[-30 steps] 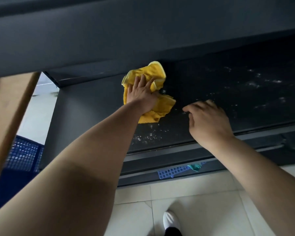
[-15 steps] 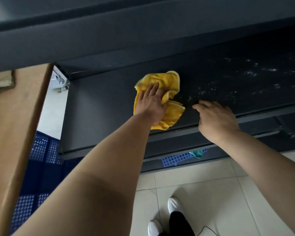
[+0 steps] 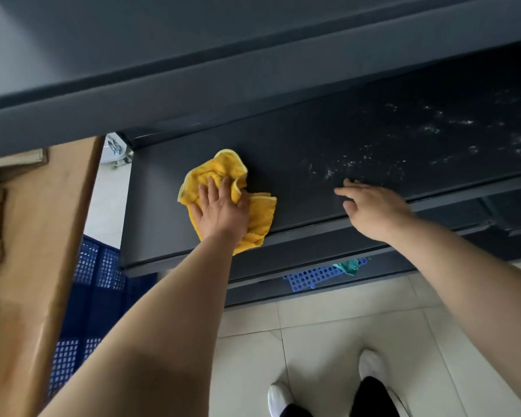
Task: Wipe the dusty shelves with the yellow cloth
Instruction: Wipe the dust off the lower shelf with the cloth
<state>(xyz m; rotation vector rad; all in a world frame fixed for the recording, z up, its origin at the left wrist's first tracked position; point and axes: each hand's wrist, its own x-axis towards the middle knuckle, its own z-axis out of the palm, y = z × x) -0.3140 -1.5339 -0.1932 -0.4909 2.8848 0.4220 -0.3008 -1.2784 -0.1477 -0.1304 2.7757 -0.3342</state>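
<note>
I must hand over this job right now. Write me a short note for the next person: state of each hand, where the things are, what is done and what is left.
Left hand: flat on the yellow cloth, pressing it on the dark shelf near its left end.
Right hand: empty, fingers spread, at the front edge of the shelf, right of the cloth.
Done: the left part of the shelf around the cloth looks free of dust.
Left: white dust specks cover the right part of the shelf, beyond the right hand. Wipe there next. Lower shelves are mostly hidden; their state cannot be judged.
</note>
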